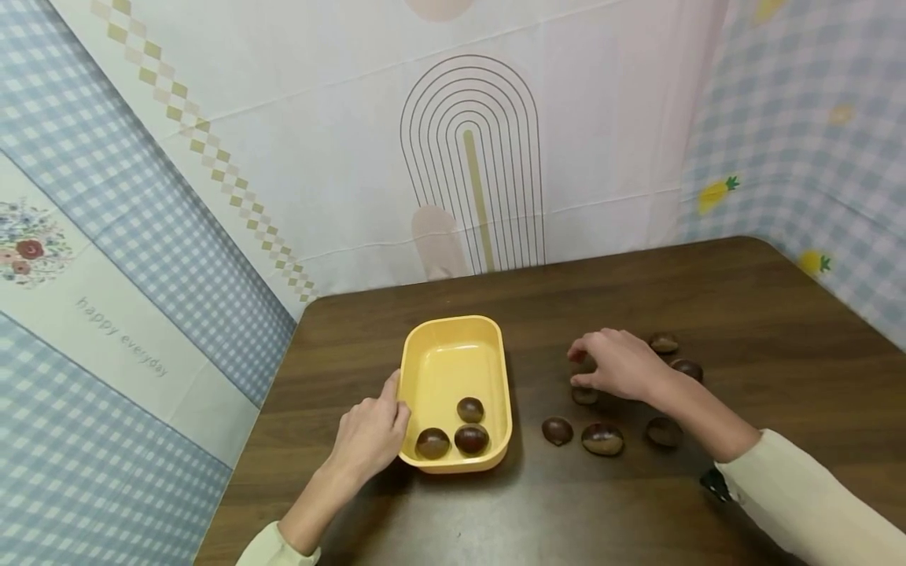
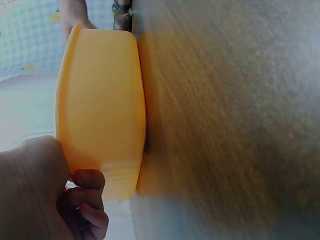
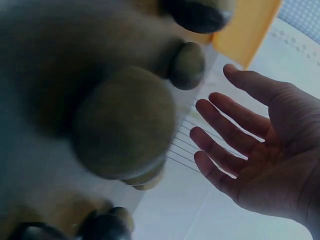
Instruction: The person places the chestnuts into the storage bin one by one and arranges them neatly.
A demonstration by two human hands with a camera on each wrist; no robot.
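Note:
A yellow tray [image 1: 453, 468] stands on the table with three chestnuts [image 1: 471, 439] gathered at its near end. My left hand [image 1: 371, 436] grips the tray's left side; in the left wrist view its fingers [image 2: 90, 178] are curled against the outer wall. To the right of the tray, my right hand [image 1: 616, 364] is over the loose chestnuts, thumb and fingers apart and holding nothing. One chestnut [image 1: 584, 395] lies just under its thumb, partly hidden. In the right wrist view, the hand [image 3: 260, 135] has its fingers spread, with a big blurred chestnut [image 3: 125, 122] close to the camera.
Several more chestnuts lie around the right hand, among them one in front [image 1: 602, 439] and one behind [image 1: 664, 342]. A small black object [image 1: 715, 484] shows at the right sleeve. The brown wooden table [image 1: 354, 330] ends at a wall covered with patterned cloth [image 1: 609, 141].

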